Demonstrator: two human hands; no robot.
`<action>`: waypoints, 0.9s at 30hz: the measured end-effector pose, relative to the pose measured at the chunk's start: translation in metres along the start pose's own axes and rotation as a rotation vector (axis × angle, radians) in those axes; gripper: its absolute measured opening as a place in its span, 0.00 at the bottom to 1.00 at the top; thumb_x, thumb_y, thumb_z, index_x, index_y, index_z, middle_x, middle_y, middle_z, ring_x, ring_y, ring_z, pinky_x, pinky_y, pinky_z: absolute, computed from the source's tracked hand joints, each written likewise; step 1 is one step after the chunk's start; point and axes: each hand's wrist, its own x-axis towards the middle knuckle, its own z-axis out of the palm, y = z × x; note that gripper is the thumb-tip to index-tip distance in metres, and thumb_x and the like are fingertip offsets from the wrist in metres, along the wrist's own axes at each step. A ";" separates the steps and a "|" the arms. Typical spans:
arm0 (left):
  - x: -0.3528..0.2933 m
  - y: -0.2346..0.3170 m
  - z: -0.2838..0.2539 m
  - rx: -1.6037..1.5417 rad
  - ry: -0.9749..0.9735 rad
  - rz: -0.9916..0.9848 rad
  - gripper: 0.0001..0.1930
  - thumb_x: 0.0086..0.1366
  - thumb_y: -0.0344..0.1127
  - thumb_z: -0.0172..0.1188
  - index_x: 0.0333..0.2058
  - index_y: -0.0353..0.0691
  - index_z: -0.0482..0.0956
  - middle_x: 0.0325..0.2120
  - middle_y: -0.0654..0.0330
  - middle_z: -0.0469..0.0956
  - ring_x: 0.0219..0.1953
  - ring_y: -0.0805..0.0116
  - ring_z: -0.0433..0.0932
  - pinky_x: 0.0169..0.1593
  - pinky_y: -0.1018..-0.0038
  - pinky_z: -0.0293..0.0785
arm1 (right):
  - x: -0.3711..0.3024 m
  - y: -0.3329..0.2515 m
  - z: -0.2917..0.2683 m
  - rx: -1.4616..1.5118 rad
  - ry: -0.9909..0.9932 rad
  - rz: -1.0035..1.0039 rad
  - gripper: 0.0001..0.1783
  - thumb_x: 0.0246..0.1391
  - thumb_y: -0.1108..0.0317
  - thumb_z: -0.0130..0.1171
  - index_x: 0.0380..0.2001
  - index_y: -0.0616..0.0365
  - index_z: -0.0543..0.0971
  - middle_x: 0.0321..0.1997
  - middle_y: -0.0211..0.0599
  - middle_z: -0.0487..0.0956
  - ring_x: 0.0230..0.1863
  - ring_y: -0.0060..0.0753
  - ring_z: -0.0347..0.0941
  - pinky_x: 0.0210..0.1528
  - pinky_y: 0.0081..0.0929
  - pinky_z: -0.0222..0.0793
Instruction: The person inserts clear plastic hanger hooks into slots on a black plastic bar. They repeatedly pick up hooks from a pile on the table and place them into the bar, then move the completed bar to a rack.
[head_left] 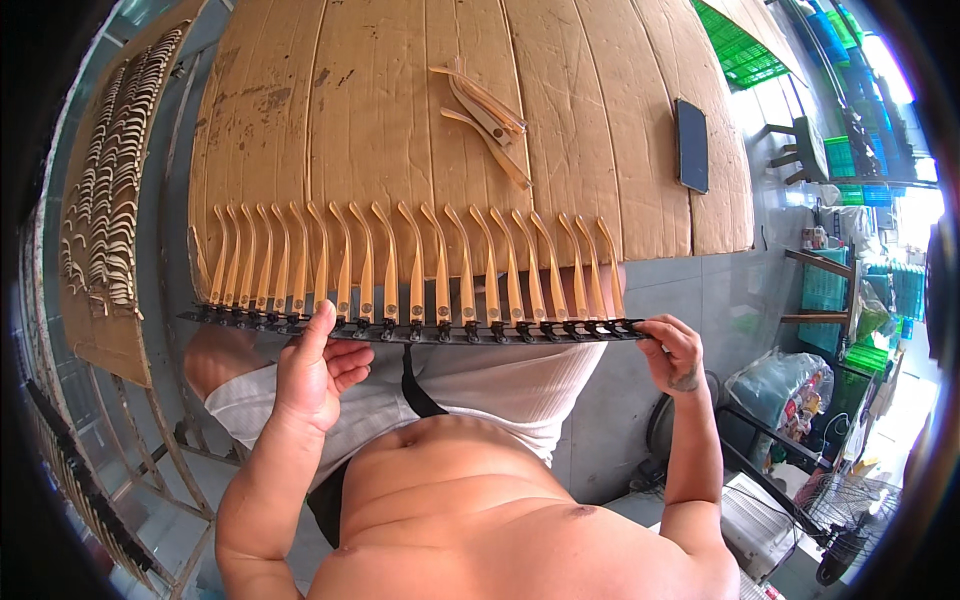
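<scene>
A long black clip rack (425, 333) lies crosswise in front of my body, at the near edge of the cardboard-covered table. Its clips hold a row of several amber, translucent eyeglass temples (416, 285), their curved tips pointing away from me. My left hand (312, 375) is at the rack left of its middle, thumb pressed on the bar and fingers curled below it. At the right end, my right hand (676, 352) pinches the bar between thumb and fingers. Farther back, a small pile of loose temples (488, 118) rests on the cardboard.
Brown cardboard (370, 120) covers the table. A dark phone (691, 146) lies near its right edge. At the left, a board (105, 340) carries many curved pieces on a metal frame. A stool (808, 148), plastic bags (780, 390) and a fan (850, 515) stand at the right.
</scene>
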 end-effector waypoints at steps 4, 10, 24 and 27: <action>-0.001 0.000 0.001 0.024 0.019 0.008 0.24 0.55 0.57 0.64 0.35 0.41 0.74 0.24 0.57 0.79 0.25 0.67 0.81 0.26 0.75 0.79 | 0.003 0.002 -0.005 0.001 -0.043 -0.020 0.10 0.42 0.81 0.60 0.32 0.63 0.77 0.27 0.42 0.78 0.27 0.42 0.75 0.29 0.29 0.70; -0.001 -0.004 0.003 0.020 0.030 0.021 0.26 0.54 0.60 0.64 0.35 0.39 0.75 0.24 0.56 0.80 0.27 0.66 0.82 0.28 0.73 0.79 | 0.004 0.009 -0.006 0.008 -0.075 -0.003 0.11 0.41 0.81 0.59 0.32 0.64 0.78 0.27 0.43 0.77 0.26 0.42 0.75 0.28 0.29 0.70; -0.043 0.005 -0.074 -0.058 -0.107 0.643 0.16 0.61 0.35 0.58 0.45 0.35 0.71 0.38 0.64 0.74 0.39 0.75 0.74 0.41 0.74 0.77 | -0.049 0.006 0.065 1.237 -0.407 0.969 0.20 0.48 0.74 0.51 0.47 0.66 0.70 0.31 0.45 0.77 0.16 0.28 0.67 0.16 0.21 0.60; -0.060 0.013 -0.132 -0.192 0.046 0.892 0.19 0.60 0.32 0.57 0.50 0.36 0.68 0.44 0.61 0.73 0.43 0.75 0.73 0.43 0.76 0.74 | 0.006 -0.015 0.111 1.560 -0.841 0.726 0.13 0.47 0.73 0.57 0.34 0.75 0.76 0.38 0.65 0.78 0.21 0.42 0.74 0.22 0.33 0.73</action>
